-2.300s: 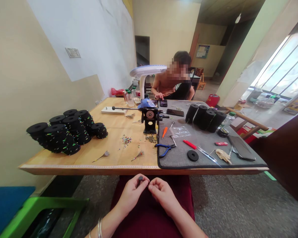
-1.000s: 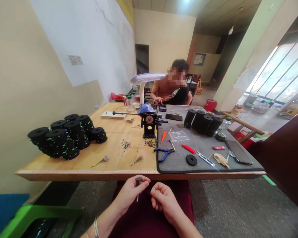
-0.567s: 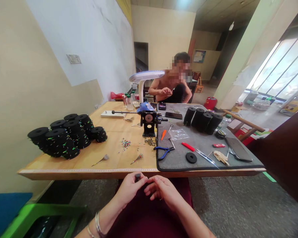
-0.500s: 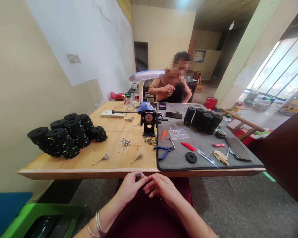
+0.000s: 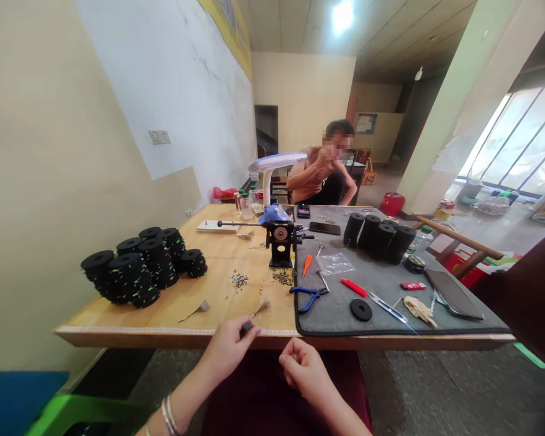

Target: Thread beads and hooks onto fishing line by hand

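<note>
One small dark cylinder (image 5: 246,327), perhaps metal

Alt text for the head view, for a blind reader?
The left hand pinches a small dark piece at the near edge of the table; the right hand is curled shut beside it. Black spools, pliers and a winder sit on it; another person sits opposite.

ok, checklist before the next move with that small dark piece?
1. Small dark piece pinched by left hand: ok.
2. Right hand empty: cannot tell, fingers curled shut.
3. Hands apart from each other: ok.
4. Blue-handled pliers lying on grey felt mat, untouched: ok.
5. Near end of wooden table free of the other person seated at the far end: ok.
</note>
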Motion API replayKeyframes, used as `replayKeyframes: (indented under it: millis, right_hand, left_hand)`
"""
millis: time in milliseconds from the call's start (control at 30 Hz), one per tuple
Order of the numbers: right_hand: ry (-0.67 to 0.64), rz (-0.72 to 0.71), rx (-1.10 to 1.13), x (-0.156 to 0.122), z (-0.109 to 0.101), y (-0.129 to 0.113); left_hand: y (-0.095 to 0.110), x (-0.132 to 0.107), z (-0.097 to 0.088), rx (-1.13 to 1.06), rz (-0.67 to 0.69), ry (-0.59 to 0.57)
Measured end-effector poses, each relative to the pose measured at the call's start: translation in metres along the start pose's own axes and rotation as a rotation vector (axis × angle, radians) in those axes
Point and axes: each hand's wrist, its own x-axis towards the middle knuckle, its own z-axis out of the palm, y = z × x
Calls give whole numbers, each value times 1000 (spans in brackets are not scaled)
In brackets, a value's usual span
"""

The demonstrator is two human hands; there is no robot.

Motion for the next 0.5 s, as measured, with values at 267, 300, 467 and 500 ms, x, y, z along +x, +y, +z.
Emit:
replayKeyframes:
  millis: [267, 300, 467, 500]
  right_hand:
    - [82, 41, 263, -8, 1, 0]
    - [82, 40, 277, -8, 1, 0]
    - [97, 48, 319, -8, -3, 4]
    - [98, 52, 321, -9, -4, 4]
  left_hand:
    - [-23, 42, -34, 525, -80, 56]
    - [-23, 44, -32, 542, -80, 53]
    - [-12, 40, -21, 614, -50, 95]
    - [-8, 38, -20, 619, -36, 104]
